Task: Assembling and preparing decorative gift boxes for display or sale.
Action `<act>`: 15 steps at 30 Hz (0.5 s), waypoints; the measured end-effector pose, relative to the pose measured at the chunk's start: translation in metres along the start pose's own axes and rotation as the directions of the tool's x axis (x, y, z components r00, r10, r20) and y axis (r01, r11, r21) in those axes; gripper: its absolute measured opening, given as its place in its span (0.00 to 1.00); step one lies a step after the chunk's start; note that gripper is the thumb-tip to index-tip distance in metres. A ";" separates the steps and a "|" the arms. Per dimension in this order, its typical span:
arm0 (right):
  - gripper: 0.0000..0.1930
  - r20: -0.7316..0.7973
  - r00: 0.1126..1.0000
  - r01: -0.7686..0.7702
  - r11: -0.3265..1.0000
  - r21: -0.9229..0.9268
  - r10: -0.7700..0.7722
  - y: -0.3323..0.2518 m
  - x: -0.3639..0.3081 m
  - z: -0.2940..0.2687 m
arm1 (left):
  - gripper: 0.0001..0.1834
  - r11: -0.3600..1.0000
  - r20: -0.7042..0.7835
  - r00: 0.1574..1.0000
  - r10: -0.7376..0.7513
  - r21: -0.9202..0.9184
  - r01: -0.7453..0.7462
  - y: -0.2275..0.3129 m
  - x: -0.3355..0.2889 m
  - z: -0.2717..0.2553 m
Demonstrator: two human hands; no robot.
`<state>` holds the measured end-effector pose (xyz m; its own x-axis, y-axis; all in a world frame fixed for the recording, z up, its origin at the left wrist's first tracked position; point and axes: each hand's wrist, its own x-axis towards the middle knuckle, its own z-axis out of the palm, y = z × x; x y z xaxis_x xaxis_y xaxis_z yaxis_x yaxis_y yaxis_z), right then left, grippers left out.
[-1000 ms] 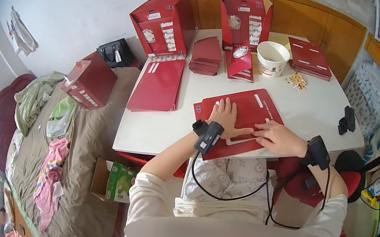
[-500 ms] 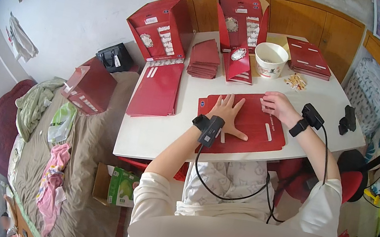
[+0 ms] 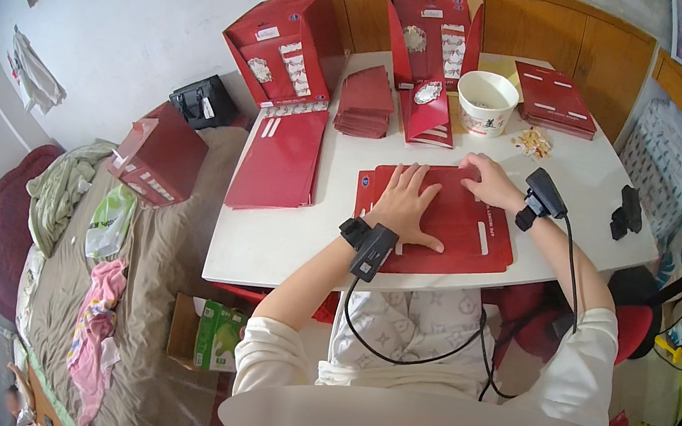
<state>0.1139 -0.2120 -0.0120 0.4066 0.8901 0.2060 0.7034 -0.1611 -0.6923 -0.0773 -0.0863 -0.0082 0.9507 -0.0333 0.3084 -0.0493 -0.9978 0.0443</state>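
A flat red cardboard sheet (image 3: 451, 258) with white slots lies in front of me near the table's front edge. My left hand (image 3: 402, 201) presses down on its left part, fingers spread and thumb stretched out. At the sheet's far right edge is my right hand (image 3: 490, 182), with its fingers bent and drawn toward the thumb. Whatever sits between those fingertips is too small to make out. Beyond that hand a small pile of pale and yellowish pieces (image 3: 532, 143) rests beside a white paper tub (image 3: 486, 102).
Two red display boxes (image 3: 282, 50) (image 3: 429, 38) stand at the back. Stacks of red cardboard (image 3: 278, 157) (image 3: 366, 100) (image 3: 554, 100) lie on the white table (image 3: 320, 255). A black device (image 3: 626, 216) sits at the right edge. Cables hang from my wrist cameras. Left is a bed (image 3: 159, 273).
My right hand has shifted slightly left and away from me along the sheet's far right edge. My left hand stays flat on the sheet.
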 end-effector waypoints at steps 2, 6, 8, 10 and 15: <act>0.11 -0.058 0.988 0.138 0.986 -0.097 -0.144 0.009 -0.003 0.002 | 0.54 0.999 -0.061 0.997 0.043 0.010 -0.042 0.003 -0.002 -0.003; 0.07 0.048 0.928 0.356 0.841 -0.407 -0.370 0.008 -0.010 0.004 | 0.51 0.999 -0.027 0.999 0.040 -0.031 -0.041 0.005 -0.008 -0.005; 0.08 0.111 0.889 0.429 0.727 -0.536 -0.444 0.013 -0.017 0.007 | 0.50 0.968 0.131 0.989 -0.062 -0.233 0.091 0.010 -0.007 -0.010; 0.11 0.178 0.853 0.475 0.588 -0.655 -0.491 0.003 -0.029 0.012 | 0.50 0.972 0.133 0.989 -0.067 -0.215 0.095 0.007 -0.009 -0.008; 0.18 0.145 0.897 0.407 0.657 -0.635 -0.417 -0.008 -0.041 0.013 | 0.52 0.997 0.242 0.970 -0.029 -0.060 0.045 0.003 0.000 -0.015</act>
<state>0.0835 -0.2415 -0.0239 -0.0126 0.9276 0.3733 0.9976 -0.0139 0.0682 -0.0815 -0.0881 0.0062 0.9976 -0.0172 0.0675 -0.0250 -0.9930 0.1154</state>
